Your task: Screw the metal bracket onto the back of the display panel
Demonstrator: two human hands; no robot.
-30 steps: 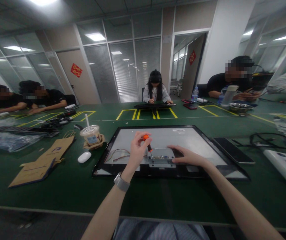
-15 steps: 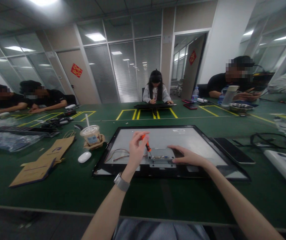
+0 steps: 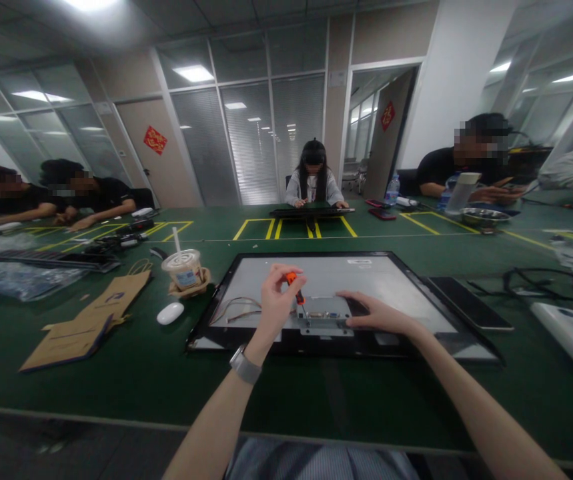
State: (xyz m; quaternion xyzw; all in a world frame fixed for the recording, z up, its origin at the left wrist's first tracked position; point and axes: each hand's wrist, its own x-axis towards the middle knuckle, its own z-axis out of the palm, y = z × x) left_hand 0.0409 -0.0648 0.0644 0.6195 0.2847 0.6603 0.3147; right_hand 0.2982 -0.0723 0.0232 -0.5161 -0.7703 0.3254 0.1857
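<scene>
An orange and black screwdriver (image 3: 300,299) is pinched in my left hand (image 3: 275,300). It slants down, its tip meeting the left end of a metal bracket (image 3: 324,329) fitted with a row of connector ports. My right hand (image 3: 380,315) grips the bracket's right end, thumb in front and fingers behind. Beneath both lies a flat display panel (image 3: 396,288), grey back up with a black frame. Thin loose wires (image 3: 233,311) run across the panel left of my left hand.
To the left are a drink cup (image 3: 185,270), a white mouse (image 3: 170,313) and a paper bag (image 3: 81,327). A black phone (image 3: 469,303), cables (image 3: 531,283) and a white device (image 3: 571,340) lie at right. Several people sit around the green table (image 3: 141,393).
My left hand's fingers have shifted round the screwdriver handle, and the handle has turned slightly. My right hand stays on the bracket.
</scene>
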